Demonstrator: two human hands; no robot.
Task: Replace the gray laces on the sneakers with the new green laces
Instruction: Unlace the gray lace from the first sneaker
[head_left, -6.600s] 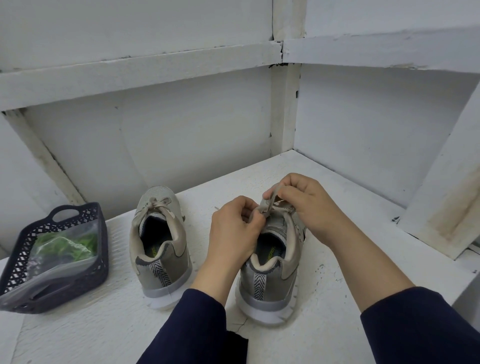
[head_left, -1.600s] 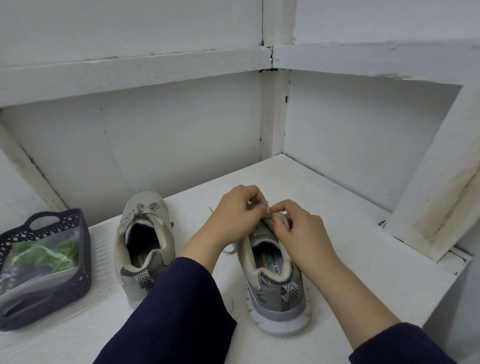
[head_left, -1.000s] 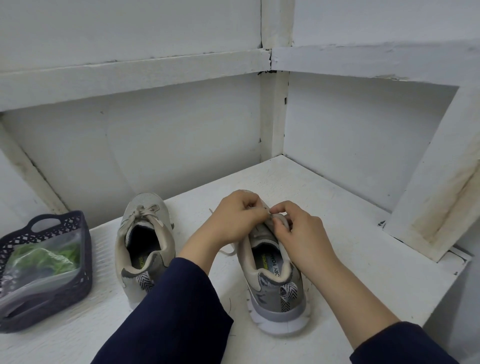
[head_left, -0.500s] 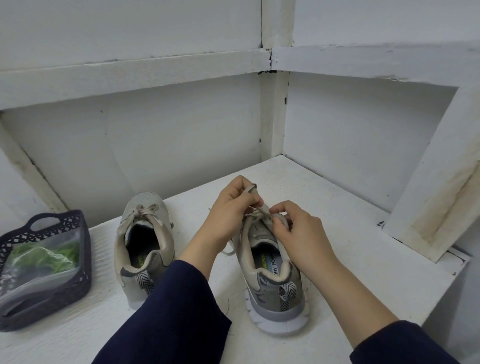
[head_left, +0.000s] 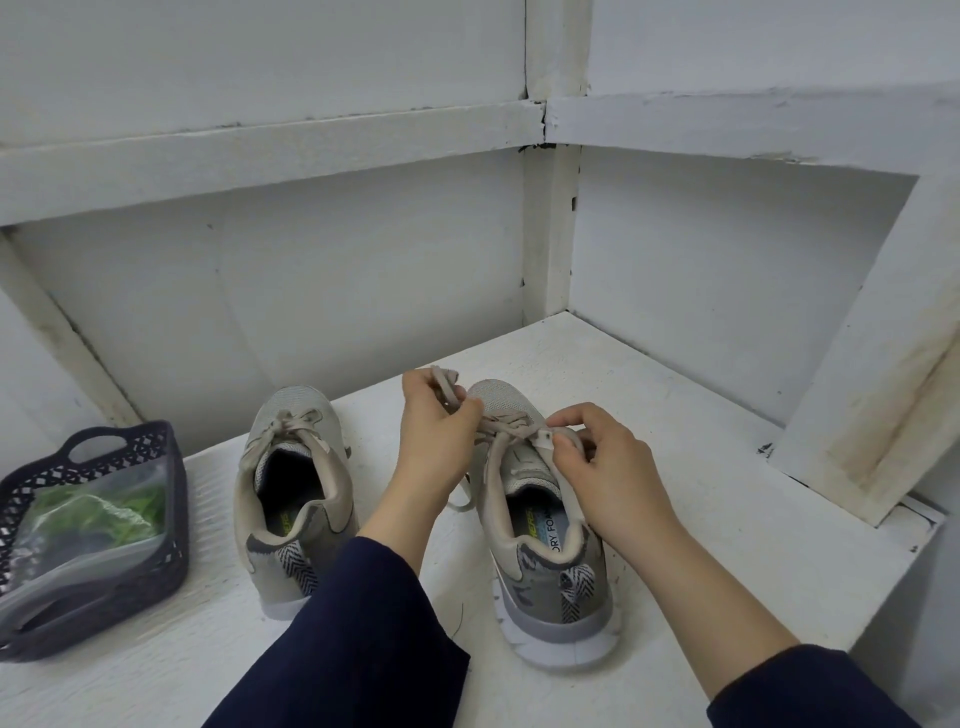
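Head camera view, looking down at a white painted wooden shelf (head_left: 701, 467) in a corner. At far left sits a dark navy perforated plastic basket (head_left: 181, 525) holding a clear plastic bag (head_left: 62, 561) with the new green laces (head_left: 104, 512) inside, parked aside and unopened, so the swap itself has not begun. Next to it stands the left gray mesh sneaker (head_left: 291, 499), heel toward the viewer, its gray lace bow (head_left: 291, 423) still tied. Right of that, the left hand (head_left: 436, 441) pinches a loosened stretch of flat gray lace (head_left: 447, 387) and lifts it above the toe, probably to draw the slack out of the knot. The right gray mesh sneaker (head_left: 545, 525) sits beneath both hands, angled slightly. The right hand (head_left: 597, 467) pinches the other lace end between thumb and fingertip at the top eyelets, likely to hold the shoe against the pull. Compared with half a second earlier, the left hand has moved leftward, taking the lace farther out and uncovering the toe; the right hand has hardly shifted.
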